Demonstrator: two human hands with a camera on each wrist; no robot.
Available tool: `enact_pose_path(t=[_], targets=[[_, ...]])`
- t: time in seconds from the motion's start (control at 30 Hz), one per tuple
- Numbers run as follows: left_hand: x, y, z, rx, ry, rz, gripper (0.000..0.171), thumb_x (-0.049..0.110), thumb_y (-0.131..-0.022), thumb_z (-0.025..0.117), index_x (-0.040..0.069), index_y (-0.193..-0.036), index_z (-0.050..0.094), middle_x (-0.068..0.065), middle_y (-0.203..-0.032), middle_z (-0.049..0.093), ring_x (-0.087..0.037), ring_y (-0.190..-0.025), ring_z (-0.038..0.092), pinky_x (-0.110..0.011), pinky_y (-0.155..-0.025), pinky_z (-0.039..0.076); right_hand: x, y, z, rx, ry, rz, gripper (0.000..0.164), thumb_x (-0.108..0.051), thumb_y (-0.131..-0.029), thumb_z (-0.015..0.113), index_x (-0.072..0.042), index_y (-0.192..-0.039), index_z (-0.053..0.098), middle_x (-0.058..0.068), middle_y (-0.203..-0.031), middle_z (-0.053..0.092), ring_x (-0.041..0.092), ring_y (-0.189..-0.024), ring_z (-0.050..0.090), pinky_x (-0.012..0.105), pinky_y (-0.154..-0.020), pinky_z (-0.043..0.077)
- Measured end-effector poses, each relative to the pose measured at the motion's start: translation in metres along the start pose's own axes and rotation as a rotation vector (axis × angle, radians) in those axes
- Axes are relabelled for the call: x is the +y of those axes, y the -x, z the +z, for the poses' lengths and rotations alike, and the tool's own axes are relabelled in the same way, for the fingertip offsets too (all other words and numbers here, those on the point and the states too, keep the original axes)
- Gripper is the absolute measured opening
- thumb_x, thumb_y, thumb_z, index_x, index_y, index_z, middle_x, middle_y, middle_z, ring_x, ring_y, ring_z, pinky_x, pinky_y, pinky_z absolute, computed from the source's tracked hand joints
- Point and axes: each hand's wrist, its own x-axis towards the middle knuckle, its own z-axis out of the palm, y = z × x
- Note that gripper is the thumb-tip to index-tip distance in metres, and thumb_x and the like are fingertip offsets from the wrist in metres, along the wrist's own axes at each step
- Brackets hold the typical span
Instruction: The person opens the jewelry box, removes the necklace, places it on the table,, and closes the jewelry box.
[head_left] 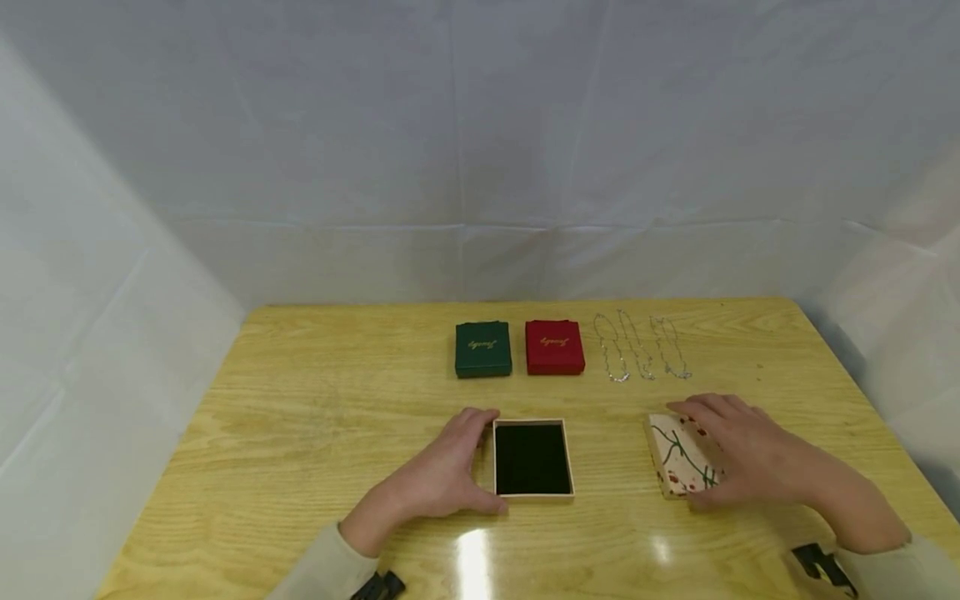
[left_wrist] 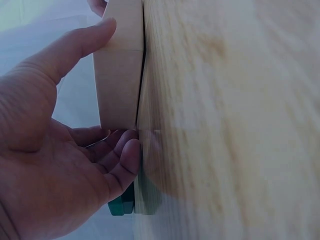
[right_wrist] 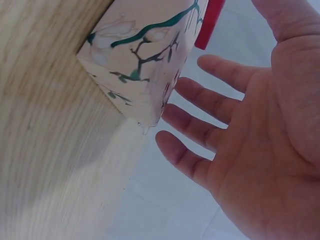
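A shallow open box with a dark lining lies on the table in front of me. My left hand holds it at its left side, thumb by the near corner and fingers at the far corner. In the left wrist view the thumb lies against the pale box wall, the other fingers curled by its end. To the right sits a flower-patterned lid, pattern up. My right hand arches over its right part, partly hiding it. In the right wrist view the fingers are spread and loose beside the lid.
Toward the back of the table lie a green jewelry box and a red jewelry box, both closed. Right of them three thin silver chains are laid out side by side. White sheeting hangs behind and at both sides.
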Motion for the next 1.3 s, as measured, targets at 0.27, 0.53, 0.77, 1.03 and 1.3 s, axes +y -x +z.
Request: enact_pose_path(t=[0.27,0.53,0.77,1.03,1.3], targets=[[0.0,0.0,0.0,-0.003,0.004,-0.001,0.114,0.047,-0.063,0.087,0.009,-0.15,0.024,-0.002,-0.139,0.037,-0.016,-0.12,0.041,-0.037,-0.103,0.038,0.004,0.001,0.005,-0.026,-0.003,-0.003,0.109,-0.071,-0.062,0.074,-0.012,-0.146,0.036,0.009,-0.141,0.04,0.035,-0.125,0.038,0.065,-0.088,0.038],[0.0,0.0,0.0,-0.007,0.012,-0.006,0.115,0.046,-0.063,0.087,0.009,-0.15,0.023,-0.002,-0.14,0.036,-0.016,-0.119,0.042,-0.037,-0.102,0.039,0.008,0.0,0.009,-0.064,-0.051,0.016,0.11,-0.068,-0.062,0.077,-0.012,-0.147,0.035,0.009,-0.141,0.039,0.036,-0.126,0.038,0.061,-0.092,0.038],[0.0,0.001,-0.001,-0.004,0.011,0.0,0.115,0.046,-0.063,0.088,0.009,-0.151,0.022,-0.002,-0.142,0.035,-0.017,-0.124,0.039,-0.039,-0.105,0.036,0.01,-0.001,0.012,-0.085,-0.089,0.021,0.11,-0.063,-0.063,0.079,-0.014,-0.149,0.03,0.01,-0.143,0.036,0.036,-0.128,0.037,0.058,-0.091,0.041],[-0.001,0.0,0.0,-0.006,-0.008,-0.005,0.115,0.047,-0.063,0.087,0.01,-0.15,0.023,-0.001,-0.141,0.036,-0.017,-0.125,0.038,-0.039,-0.105,0.036,0.011,0.0,0.013,-0.087,-0.109,0.022,0.109,-0.057,-0.064,0.082,-0.015,-0.149,0.029,0.011,-0.143,0.034,0.036,-0.128,0.036,0.056,-0.09,0.042],[0.0,0.0,0.0,-0.008,-0.008,-0.014,0.115,0.045,-0.062,0.088,0.01,-0.15,0.023,-0.001,-0.14,0.037,-0.017,-0.125,0.038,-0.038,-0.105,0.036,0.01,-0.002,0.012,-0.076,-0.111,0.024,0.11,-0.062,-0.064,0.08,-0.015,-0.149,0.029,0.008,-0.143,0.035,0.033,-0.129,0.036,0.053,-0.092,0.043]])
